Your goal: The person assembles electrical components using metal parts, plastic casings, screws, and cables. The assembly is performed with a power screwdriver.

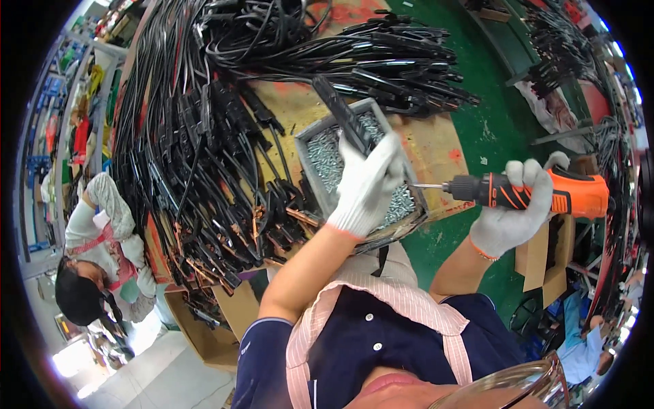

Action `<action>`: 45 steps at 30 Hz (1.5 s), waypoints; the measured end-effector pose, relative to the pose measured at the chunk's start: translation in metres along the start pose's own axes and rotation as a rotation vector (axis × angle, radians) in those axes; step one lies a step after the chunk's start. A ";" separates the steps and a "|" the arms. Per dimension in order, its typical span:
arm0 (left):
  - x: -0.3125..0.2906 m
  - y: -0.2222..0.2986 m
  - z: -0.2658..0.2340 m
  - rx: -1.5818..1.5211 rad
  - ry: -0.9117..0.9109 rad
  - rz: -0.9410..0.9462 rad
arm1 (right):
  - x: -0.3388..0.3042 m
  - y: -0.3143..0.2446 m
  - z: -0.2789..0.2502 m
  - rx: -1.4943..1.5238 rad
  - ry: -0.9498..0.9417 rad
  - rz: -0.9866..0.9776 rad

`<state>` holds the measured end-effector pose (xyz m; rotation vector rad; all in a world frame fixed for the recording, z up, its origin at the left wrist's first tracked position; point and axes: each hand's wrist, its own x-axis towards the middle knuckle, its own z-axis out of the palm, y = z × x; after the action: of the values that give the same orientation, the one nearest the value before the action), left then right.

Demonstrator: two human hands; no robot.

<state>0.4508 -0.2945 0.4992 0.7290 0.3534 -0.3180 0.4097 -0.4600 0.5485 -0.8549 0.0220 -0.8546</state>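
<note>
My left hand (368, 180), in a white knitted glove, is closed around a long black plastic piece (334, 105) that points up and to the left. It is above a grey tray (304, 151) full of small silver screws (323, 160). My right hand (511, 221), gloved too, grips an orange and black power screwdriver (575, 194). The thin metal bit (429, 185) points left, with its tip close to the fingers of my left hand. Whether the tip touches anything there cannot be made out.
Bundles of black cables (170, 136) with black plastic ends and bare copper strands cover the table (443, 146) left and beyond the tray. Cardboard boxes (204, 337) stand at lower left and right (545, 259). One person (109, 252) is at left, another (579, 341) at lower right.
</note>
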 end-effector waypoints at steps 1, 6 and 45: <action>0.016 -0.002 0.018 -0.038 -0.018 0.039 | 0.000 -0.008 0.000 -0.024 0.040 -0.025; 0.100 -0.023 0.067 -0.042 0.156 0.129 | -0.006 -0.030 -0.019 -0.145 0.033 -0.081; -0.053 0.076 -0.146 2.208 -0.235 0.867 | -0.084 0.283 0.128 -1.357 -1.482 -0.014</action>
<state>0.4047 -0.1318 0.4648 2.8239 -0.8032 0.2071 0.5808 -0.2196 0.4200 -2.5896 -0.7757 0.0984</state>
